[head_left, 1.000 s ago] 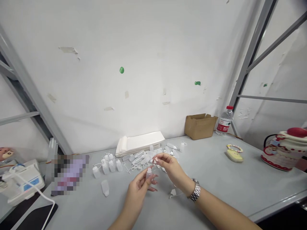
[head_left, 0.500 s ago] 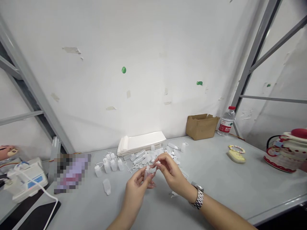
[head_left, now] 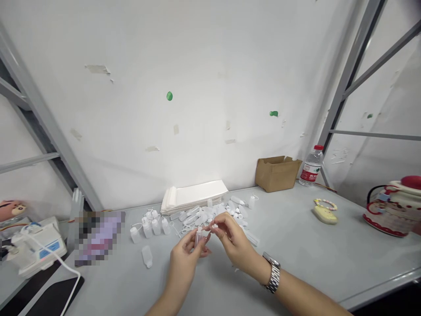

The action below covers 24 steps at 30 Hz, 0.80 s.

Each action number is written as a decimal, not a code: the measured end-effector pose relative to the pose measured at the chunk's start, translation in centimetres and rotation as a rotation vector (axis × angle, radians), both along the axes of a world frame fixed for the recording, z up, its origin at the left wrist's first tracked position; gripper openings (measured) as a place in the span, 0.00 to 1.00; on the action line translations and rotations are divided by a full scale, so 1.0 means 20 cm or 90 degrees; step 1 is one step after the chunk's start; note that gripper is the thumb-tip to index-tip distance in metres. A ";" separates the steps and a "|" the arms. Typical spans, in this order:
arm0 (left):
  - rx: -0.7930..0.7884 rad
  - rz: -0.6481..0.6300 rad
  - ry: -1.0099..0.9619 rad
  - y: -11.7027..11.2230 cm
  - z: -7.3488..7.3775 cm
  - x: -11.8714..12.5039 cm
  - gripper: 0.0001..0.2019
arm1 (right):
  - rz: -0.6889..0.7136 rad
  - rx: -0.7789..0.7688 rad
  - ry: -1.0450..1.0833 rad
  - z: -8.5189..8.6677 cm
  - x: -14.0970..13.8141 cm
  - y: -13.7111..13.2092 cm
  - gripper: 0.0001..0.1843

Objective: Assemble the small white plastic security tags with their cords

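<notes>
My left hand point(head_left: 187, 250) is closed around a small translucent plastic bottle point(head_left: 198, 237), held upright above the grey table. Just to its right, my right hand point(head_left: 228, 235) pinches a small white cap point(head_left: 214, 226) between thumb and fingertips. The two hands nearly meet, and the cap is beside the bottle's neck, apart from it. Behind them lies a heap of loose bottles, caps and ring straps point(head_left: 200, 216). Several capped bottles point(head_left: 147, 228) stand grouped to the left. A lone bottle without a cap point(head_left: 147, 256) lies flat nearer me.
White flat sheets point(head_left: 200, 193) are stacked against the wall. A cardboard box point(head_left: 278, 175) and a water bottle point(head_left: 309, 169) stand at the back right. Farther right are a yellow case with a beaded loop point(head_left: 325, 215) and a decorated jar point(head_left: 393, 208). A power strip point(head_left: 41, 250) sits left.
Both hands have shifted slightly left, carrying the bottle and the cap with them. The grips look the same, and the things on the table have stayed in place.
</notes>
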<state>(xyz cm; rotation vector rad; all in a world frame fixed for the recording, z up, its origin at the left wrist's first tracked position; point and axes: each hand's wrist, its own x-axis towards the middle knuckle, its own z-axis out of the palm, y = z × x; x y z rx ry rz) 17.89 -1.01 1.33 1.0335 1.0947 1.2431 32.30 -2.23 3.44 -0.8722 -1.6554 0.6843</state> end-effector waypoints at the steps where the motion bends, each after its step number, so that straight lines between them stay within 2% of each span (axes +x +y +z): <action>1: -0.002 0.005 -0.001 0.00 0.00 0.00 0.24 | -0.001 0.003 -0.007 0.00 0.00 0.00 0.05; 6: -0.003 -0.002 0.009 0.00 0.00 0.00 0.24 | 0.008 0.015 -0.045 0.02 0.00 -0.02 0.05; 12: 0.024 0.004 0.042 -0.01 -0.01 0.00 0.21 | -0.032 0.041 -0.080 0.02 -0.01 -0.01 0.05; 16: 0.055 0.004 0.057 -0.02 -0.03 0.00 0.19 | -0.011 0.022 -0.084 0.00 -0.01 -0.01 0.04; 19: 0.035 0.011 0.041 -0.01 -0.02 0.00 0.20 | 0.003 0.034 -0.097 0.00 -0.01 -0.02 0.05; 21: 0.004 0.017 0.002 -0.01 -0.01 0.00 0.22 | -0.013 0.023 -0.071 0.00 -0.01 -0.01 0.05; 24: -0.014 0.014 -0.065 0.00 0.01 0.00 0.24 | -0.028 -0.062 0.040 0.00 -0.01 0.02 0.06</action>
